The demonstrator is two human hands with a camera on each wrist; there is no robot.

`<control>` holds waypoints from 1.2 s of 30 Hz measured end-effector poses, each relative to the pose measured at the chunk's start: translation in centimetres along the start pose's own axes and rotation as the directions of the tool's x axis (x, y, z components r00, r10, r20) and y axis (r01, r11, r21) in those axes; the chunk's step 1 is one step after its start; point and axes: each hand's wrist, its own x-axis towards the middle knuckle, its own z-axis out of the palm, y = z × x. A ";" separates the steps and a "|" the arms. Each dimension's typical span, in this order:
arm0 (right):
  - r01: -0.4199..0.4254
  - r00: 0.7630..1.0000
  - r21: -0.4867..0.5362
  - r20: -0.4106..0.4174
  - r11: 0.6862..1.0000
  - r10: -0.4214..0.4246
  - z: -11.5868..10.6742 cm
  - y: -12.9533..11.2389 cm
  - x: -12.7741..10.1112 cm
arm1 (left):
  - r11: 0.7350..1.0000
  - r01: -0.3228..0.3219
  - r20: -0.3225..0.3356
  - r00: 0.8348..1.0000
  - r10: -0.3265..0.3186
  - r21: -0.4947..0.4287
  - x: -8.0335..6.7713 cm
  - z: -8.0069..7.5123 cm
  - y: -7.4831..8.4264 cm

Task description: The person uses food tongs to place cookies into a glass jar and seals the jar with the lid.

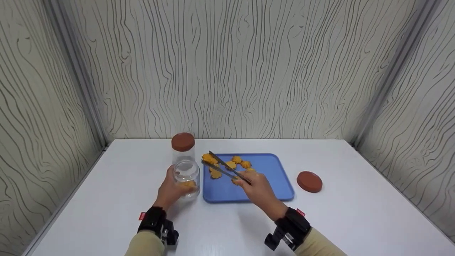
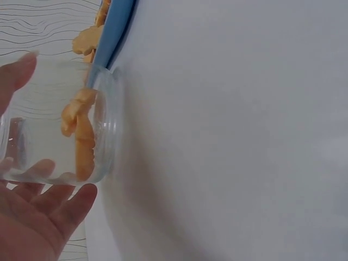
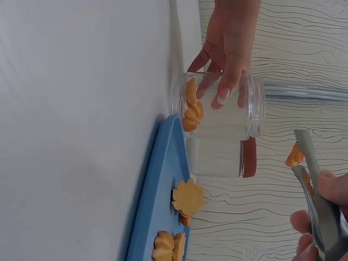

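Beside the blue tray (image 1: 273, 177) of cookies (image 1: 236, 159), an open glass jar (image 1: 186, 176) with cookies inside is gripped by the left hand (image 1: 170, 192); metal tongs (image 1: 224, 167) pinching a cookie (image 1: 208, 158) are clasped by the right hand (image 1: 259, 190).

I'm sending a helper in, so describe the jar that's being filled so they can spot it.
On the white table, look just left of the blue tray. Two clear jars stand there; it is the nearer, open jar in the left hand, with cookies inside, unlike the brown-lidded jar behind.

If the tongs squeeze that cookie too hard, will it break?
Probably. The cookie looks thin with ruffled edges, so likely brittle and crumbly. It seems light, pinched only at the tips of the tongs, so it could slip out.
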 end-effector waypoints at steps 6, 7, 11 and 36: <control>0.012 1.000 -0.008 0.008 1.000 -0.012 0.5 -0.2 0.2 | 1.000 -0.004 -0.005 1.000 0.004 0.004 0.2 0.2 0.0; 0.014 1.000 -0.010 0.009 1.000 -0.014 0.6 -0.3 0.2 | 1.000 -0.003 -0.003 1.000 0.003 0.004 0.2 0.2 0.0; 0.005 1.000 -0.007 0.021 1.000 -0.005 1.0 -0.7 0.4 | 1.000 -0.020 -0.004 1.000 0.020 0.013 0.0 0.2 0.0; -0.009 0.998 0.035 0.064 0.999 0.007 3.2 -1.9 1.6 | 1.000 0.012 -0.002 1.000 -0.012 0.009 -0.1 0.2 0.3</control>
